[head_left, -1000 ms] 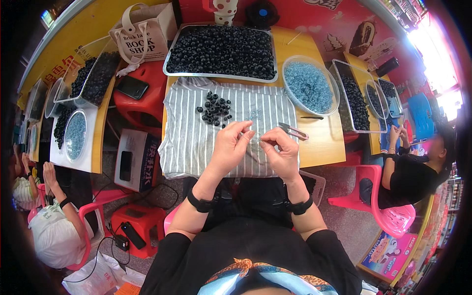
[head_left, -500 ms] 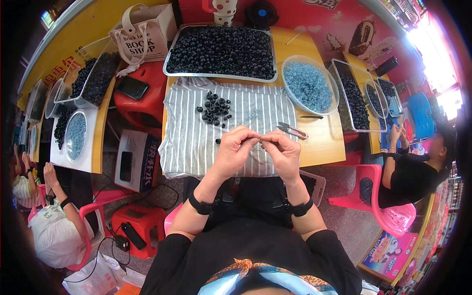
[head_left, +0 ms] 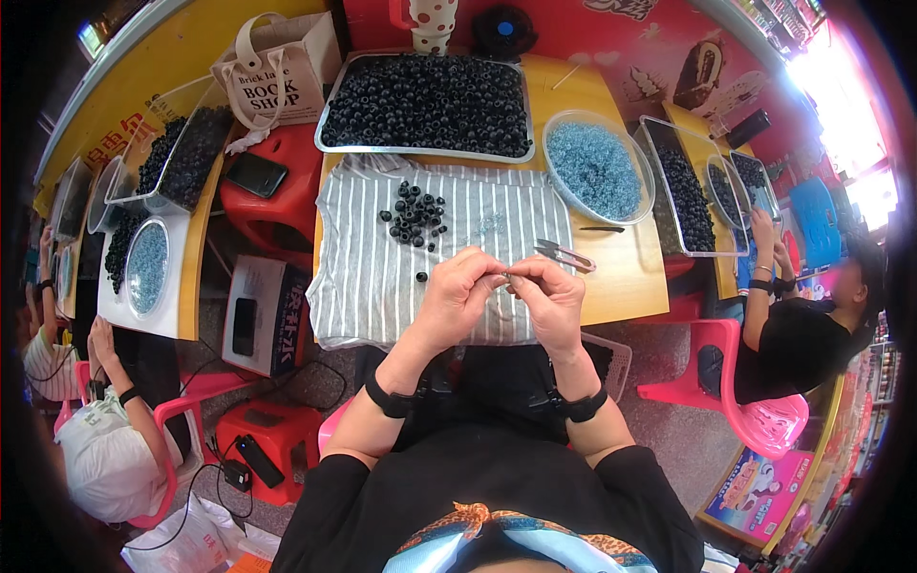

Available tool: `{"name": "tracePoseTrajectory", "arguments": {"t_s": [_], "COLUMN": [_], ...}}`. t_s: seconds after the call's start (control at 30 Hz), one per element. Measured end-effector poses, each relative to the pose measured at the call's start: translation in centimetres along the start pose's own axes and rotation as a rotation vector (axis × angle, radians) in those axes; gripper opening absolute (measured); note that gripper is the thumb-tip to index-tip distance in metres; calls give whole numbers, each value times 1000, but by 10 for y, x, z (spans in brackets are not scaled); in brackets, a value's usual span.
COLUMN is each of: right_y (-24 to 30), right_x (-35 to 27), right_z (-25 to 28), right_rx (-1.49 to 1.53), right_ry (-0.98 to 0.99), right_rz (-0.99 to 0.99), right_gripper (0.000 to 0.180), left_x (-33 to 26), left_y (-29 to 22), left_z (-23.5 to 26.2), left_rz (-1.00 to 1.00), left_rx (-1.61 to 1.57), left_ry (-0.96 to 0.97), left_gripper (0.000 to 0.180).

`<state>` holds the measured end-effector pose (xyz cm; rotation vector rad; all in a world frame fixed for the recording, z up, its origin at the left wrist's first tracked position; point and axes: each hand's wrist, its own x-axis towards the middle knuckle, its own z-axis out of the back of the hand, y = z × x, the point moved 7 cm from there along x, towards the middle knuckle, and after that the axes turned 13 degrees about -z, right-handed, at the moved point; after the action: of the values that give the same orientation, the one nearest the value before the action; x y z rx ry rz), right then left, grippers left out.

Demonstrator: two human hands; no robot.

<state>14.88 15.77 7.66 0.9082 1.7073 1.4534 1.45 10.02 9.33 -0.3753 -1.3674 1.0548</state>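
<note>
My left hand (head_left: 458, 294) and my right hand (head_left: 548, 298) meet fingertip to fingertip over the near edge of a grey striped cloth (head_left: 358, 277). Both are closed in a pinch on something tiny, too small to make out. Beyond them a loose group of black beads (head_left: 415, 218) lies on the cloth, with a few clear blue ones (head_left: 490, 225) to its right. Thread snips (head_left: 565, 255) rest just past my right hand. Farther back stand a metal tray (head_left: 420, 154) full of black beads and a round tub (head_left: 652, 196) of pale blue beads.
A thin dark tool (head_left: 602, 228) lies on the wooden table (head_left: 626, 277). Left of the table are a red stool (head_left: 272, 205) bearing a phone and a canvas bag (head_left: 277, 81). People sit at bead tables on both sides. A white basket (head_left: 616, 368) sits below the right edge.
My hands keep almost the same pinch, with only a slight finger shift. The person at the right has raised a hand toward the containers there.
</note>
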Motion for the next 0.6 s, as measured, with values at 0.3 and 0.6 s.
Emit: {"name": "tracePoseTrajectory", "arguments": {"t_s": [0.3,0.6], "right_y": [-3,-18], "right_x": [-1,2], "right_z": [1,8], "right_rx": [56,257], "right_ry": [28,41], "right_rz": [-26,-186], "right_gripper": [11,7], "left_x": [2,5], "left_y": [2,-8], "left_z": [1,1], "left_rz": [2,-76], "left_rx": [-31,-20], "left_ry": [84,80], "left_gripper": [9,12]}}
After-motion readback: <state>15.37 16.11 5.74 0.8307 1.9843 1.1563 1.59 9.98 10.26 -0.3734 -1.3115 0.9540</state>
